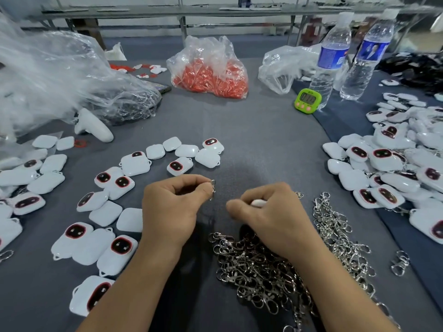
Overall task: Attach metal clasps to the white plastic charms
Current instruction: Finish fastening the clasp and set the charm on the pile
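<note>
Grey cloth (251, 140) lies under both hands, the left hand (172, 204) pinching a metal clasp (212, 188) at its fingertips, the right hand (271, 214) curled round a white charm (258, 202) just beside and apart, so next the clasp likely needs threading through the charm's loop.

Small silver clasp (212, 189), pinched, upright; white charm (258, 202), gripped, mostly hidden.

Toward the far edge of the grey table (251, 130): clear bag of red pieces (211, 73) at the middle. Crumpled clear plastic (60, 75) at the far left, white controller (93, 127) just beside it. Far right: green timer (307, 101) just beside two upright water bottles (329, 61).
</note>
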The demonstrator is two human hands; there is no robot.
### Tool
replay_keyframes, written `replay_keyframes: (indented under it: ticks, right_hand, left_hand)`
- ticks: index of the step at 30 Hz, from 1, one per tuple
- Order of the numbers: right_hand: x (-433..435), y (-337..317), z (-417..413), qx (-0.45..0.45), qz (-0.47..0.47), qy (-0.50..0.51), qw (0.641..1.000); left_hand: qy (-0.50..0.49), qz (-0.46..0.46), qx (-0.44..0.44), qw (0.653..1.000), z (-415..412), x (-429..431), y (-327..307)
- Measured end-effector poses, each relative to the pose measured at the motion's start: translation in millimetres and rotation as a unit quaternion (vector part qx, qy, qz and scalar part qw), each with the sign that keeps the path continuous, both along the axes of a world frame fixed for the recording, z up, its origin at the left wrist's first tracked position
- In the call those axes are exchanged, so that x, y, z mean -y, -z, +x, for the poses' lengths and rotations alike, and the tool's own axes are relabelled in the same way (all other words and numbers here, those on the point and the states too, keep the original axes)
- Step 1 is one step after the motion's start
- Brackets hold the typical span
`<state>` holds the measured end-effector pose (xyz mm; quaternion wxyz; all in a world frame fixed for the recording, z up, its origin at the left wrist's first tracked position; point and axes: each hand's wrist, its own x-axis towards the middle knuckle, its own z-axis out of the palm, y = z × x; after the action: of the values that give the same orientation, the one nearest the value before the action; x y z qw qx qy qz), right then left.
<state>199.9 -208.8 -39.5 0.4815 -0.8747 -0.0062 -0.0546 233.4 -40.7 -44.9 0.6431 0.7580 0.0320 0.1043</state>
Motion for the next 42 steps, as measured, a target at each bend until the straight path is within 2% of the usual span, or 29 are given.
replay_keyframes:
  ticks: [2, 5, 9, 11, 13, 16, 18, 23, 27, 31, 37, 42]
  right_hand:
    - [1, 2, 3, 0.022, 0.081, 0.061, 0.995]
    - [-6, 3, 4, 0.029, 0.151, 0.063, 0.986]
    - [-12, 3, 4, 0.053, 0.163, 0.060, 0.983]
    - [-12, 3, 4, 0.061, 0.147, 0.071, 0.985]
    - [-11, 4, 3, 0.072, 0.112, 0.086, 0.987]
    - [-12, 4, 2, 0.080, 0.064, 0.100, 0.990]
    - [-12, 4, 2, 0.078, 0.061, 0.097, 0.990]
    - [-11, 3, 2, 0.060, 0.095, 0.073, 0.991]
    - [-14, 3, 2, 0.042, 0.111, 0.060, 0.991]
    - [-12, 2, 3, 0.060, 0.104, 0.070, 0.990]
    - [-11, 2, 1, 0.086, 0.045, 0.101, 0.990]
    - [-9, 1, -1, 0.095, 0.000, 0.079, 0.992]
  left_hand:
    - [0.037, -0.037, -0.019, 0.998, 0, 2, -2]
    - [0.096, -0.060, -0.037, 0.993, -2, 6, -5]
    - [0.130, -0.048, -0.026, 0.990, -7, 9, -6]
    - [0.116, -0.001, -0.008, 0.993, -7, 8, -5]
    - [0.096, 0.087, 0.021, 0.991, -8, 9, -3]
    - [0.047, 0.211, 0.116, 0.969, -14, 10, -2]
    - [0.049, 0.247, 0.168, 0.953, -15, 10, -1]
    - [0.029, 0.239, 0.150, 0.959, -14, 8, 0]
    - [0.041, 0.157, 0.083, 0.983, -12, 8, 1]
    - [0.076, 0.110, 0.038, 0.990, -9, 6, 0]
    - [0.074, 0.160, 0.063, 0.982, -11, 6, -2]
    - [0.092, 0.187, 0.078, 0.975, -13, 6, -5]
